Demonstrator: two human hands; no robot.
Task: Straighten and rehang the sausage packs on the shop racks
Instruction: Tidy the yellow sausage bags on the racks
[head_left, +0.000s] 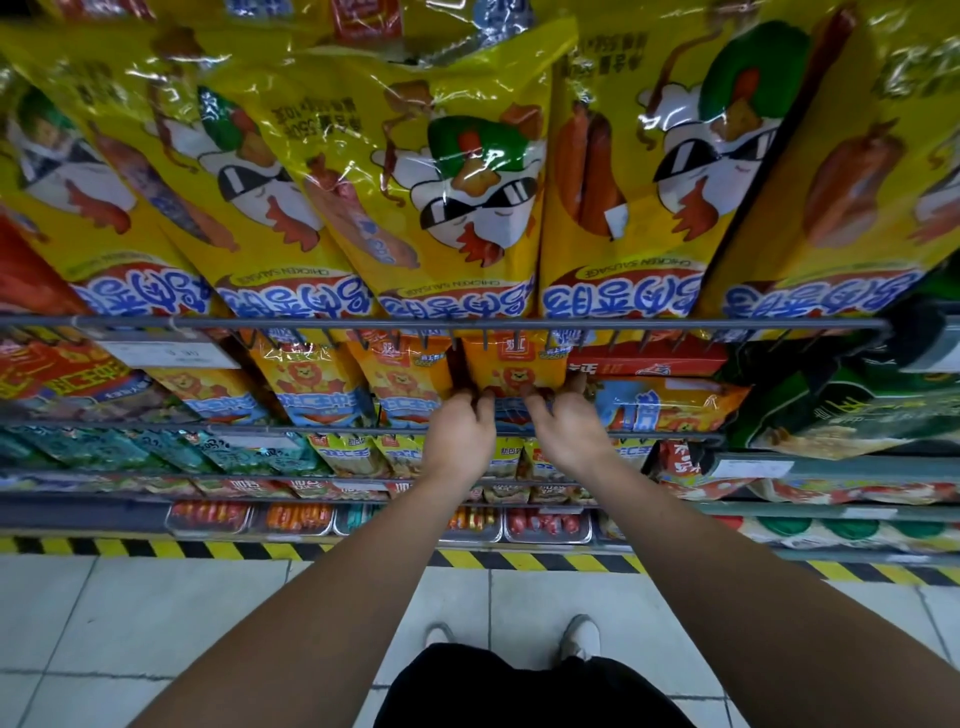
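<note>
Fingers (485, 399) of left hand (462, 436) and right hand (569, 431) curl, seemingly pinching the orange lion pack (514, 364), which hangs long axis vertical.

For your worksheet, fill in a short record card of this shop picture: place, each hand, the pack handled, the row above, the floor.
place: shop rack of hanging sausage packs
left hand: grips one side of the orange lion pack
right hand: grips the same pack's other side
pack position: just under the grey rail, beside similar lion packs; whether it is hooked on cannot be told
row above: large yellow chicken sausage packs
floor: pale tiles, hazard strip at the rack's foot
</note>
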